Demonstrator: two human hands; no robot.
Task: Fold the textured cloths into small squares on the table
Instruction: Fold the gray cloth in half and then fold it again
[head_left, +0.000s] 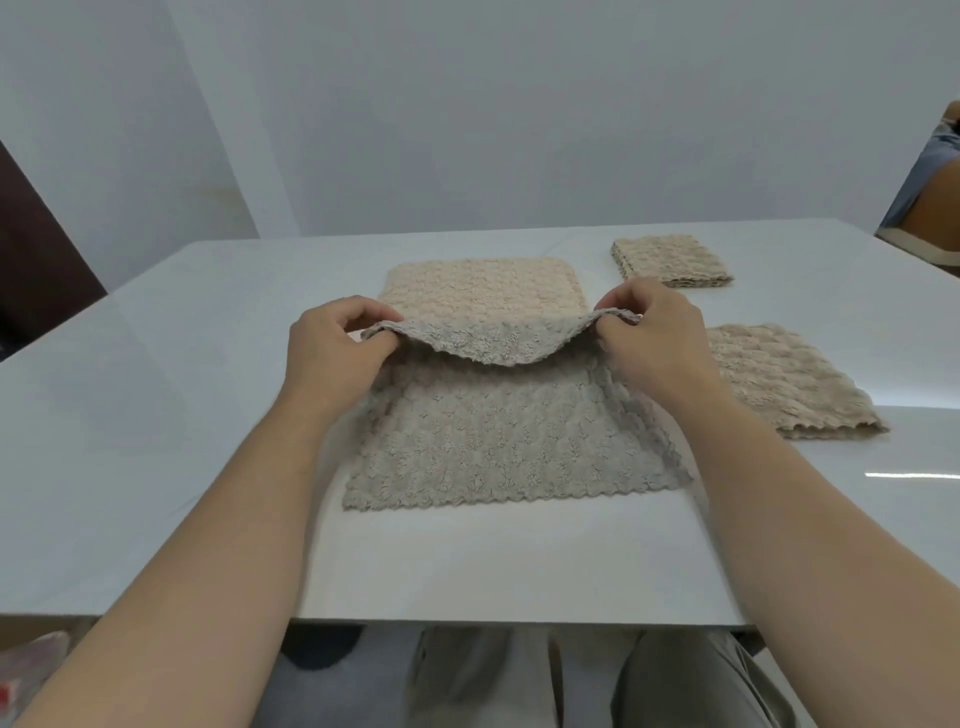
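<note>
While near scalloped edge of grey-beige textured cloth (498, 441) lies flat on white worktop (156, 415), left hand (332, 348) and right hand (649, 332) pinch raised far corners with fingers. Risk: sagging middle bunches, uneven pull skews fold. Cream cloth (483, 286) at 12 o'clock could snag.

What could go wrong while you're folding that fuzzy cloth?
The edge sags between the left hand and right hand, so the grey cloth might fold crooked or bunch up. The beige cloth lies just behind it, so the lifted edge might drag it out of place.
</note>
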